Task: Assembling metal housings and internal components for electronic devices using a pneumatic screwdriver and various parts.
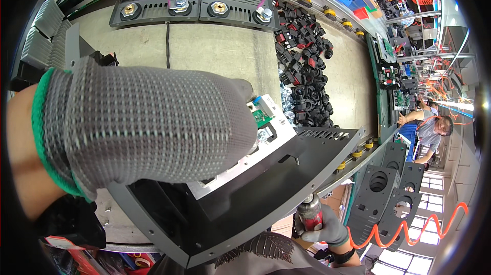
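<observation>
A: Where are the hands?

B: The left hand (169,121), in a gray knit glove, is on top of the white metal plate (281,127). Its fingers are hidden, so I can't tell if they pinch or just press. The right hand (330,230) is wrapped around a red air screwdriver (310,217).

A: And where's that plate?

B: At the far side of the big dark gray metal case (276,183), above the desk (225,45). I can't tell if it lies flat or leans. A green circuit board (262,116) peeks out by the glove.

A: Where's the screwdriver pointing?

B: Its silver nose is close to the near wall of the case. I can't see if they touch.

A: What could go wrong?

B: If the screwdriver slips, it could scratch the case. If the glove presses too hard near the circuit board, I think little parts could crack. If the plate isn't held well, a bump could make it slide.

A: Anything else?

B: The curly orange hose (406,231) could catch on something and tug. And a knock against the black plastic parts (312,96) or silver nuts (286,101) heaped behind might drop one inside the case!
</observation>
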{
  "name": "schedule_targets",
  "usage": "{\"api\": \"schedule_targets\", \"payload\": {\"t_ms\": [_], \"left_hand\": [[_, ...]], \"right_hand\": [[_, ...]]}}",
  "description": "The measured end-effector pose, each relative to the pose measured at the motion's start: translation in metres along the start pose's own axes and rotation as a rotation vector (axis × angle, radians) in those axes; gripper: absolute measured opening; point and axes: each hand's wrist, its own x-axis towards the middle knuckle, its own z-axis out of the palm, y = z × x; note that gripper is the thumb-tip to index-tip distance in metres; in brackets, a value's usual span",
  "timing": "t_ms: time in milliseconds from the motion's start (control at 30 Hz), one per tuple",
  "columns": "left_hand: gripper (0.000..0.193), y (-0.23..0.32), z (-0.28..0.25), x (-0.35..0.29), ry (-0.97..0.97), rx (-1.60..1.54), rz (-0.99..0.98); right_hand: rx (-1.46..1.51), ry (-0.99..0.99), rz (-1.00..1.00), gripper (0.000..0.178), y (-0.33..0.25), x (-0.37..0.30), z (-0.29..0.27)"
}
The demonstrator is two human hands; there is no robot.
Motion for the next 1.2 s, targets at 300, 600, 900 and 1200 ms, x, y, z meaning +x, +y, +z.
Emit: {"api": "schedule_targets", "payload": {"t_ms": [300,600,900,1200], "left_hand": [[0.065,0.0,0.001,0.002,-0.002,0.006,0.028],[0.066,-0.014,-0.002,0.016,0.043,0.133,0.223],[0.078,0.007,-0.001,0.007,0.007,0.0,0.03],[0.076,0.002,0.006,0.012,0.096,0.105,0.056]], "right_hand": [[0.043,-0.006,0.029,0.047,-0.001,-0.001,0.001],[0.171,0.09,0.109,0.049,-0.042,-0.032,0.02],[0.067,0.067,0.08,0.039,-0.048,-0.04,0.023],[0.01,0.073,-0.055,0.036,-0.038,-0.03,0.023]]}}
